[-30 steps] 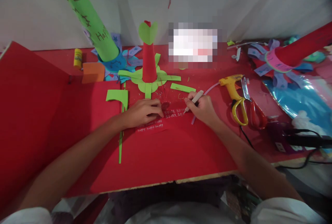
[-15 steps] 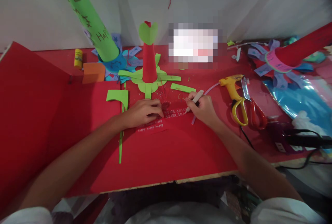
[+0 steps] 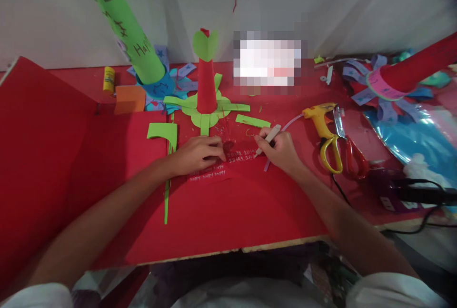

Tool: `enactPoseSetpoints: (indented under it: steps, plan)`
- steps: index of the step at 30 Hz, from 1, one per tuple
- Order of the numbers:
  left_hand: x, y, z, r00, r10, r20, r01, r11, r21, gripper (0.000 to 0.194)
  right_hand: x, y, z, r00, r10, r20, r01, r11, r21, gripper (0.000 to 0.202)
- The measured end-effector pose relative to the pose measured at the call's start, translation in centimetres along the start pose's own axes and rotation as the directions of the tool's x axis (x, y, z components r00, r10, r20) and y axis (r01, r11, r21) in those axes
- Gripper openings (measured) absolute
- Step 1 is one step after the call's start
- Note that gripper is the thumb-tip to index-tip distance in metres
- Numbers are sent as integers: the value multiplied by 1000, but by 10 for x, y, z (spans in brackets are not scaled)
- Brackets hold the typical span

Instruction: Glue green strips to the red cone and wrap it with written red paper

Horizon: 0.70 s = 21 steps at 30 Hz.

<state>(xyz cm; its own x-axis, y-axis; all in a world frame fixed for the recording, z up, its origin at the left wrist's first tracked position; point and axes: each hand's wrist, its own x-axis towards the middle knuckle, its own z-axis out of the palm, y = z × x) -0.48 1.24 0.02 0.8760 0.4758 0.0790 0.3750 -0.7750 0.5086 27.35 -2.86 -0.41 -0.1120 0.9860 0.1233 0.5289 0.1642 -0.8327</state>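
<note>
My right hand [image 3: 280, 151] is closed around a pale marker [image 3: 268, 139], its tip on a red paper strip [image 3: 238, 155] with white writing. My left hand [image 3: 202, 154] rests on the strip's left part, its fingers curled and pressed down on the paper. Below that hand lies another red piece [image 3: 209, 175] with rows of white writing. Just behind stands a red paper cone [image 3: 206, 86] with a green heart on top and a green petal base. A green scrap [image 3: 162, 132] lies left of my left hand.
Scissors [image 3: 331, 155] and a yellow glue gun [image 3: 319, 116] lie right of my right hand. A green tube [image 3: 124, 27] leans back left near a glue stick [image 3: 109, 80]. A red tube [image 3: 421, 67] stands at right, near blue plastic [image 3: 400, 139].
The marker tip has made a little more white writing at the right end of the strip. My left hand stays on the paper. The view has shifted very slightly.
</note>
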Motion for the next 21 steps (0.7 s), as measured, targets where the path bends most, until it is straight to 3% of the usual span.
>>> enactPoseSetpoints:
  steps: [11,17,21]
  plan:
    - [1,0,1,1000,-6,12,6,1000,9,24,0,4,1,995,38,-92,-37,999,18,31]
    - [0,-1,1,1000,-6,11,6,1000,9,24,1,7,2,995,12,-99,-19,997,-73,32]
    - [0,-1,1,1000,0,7,0,1000,7,24,1,6,2,995,14,-102,-19,999,-46,33]
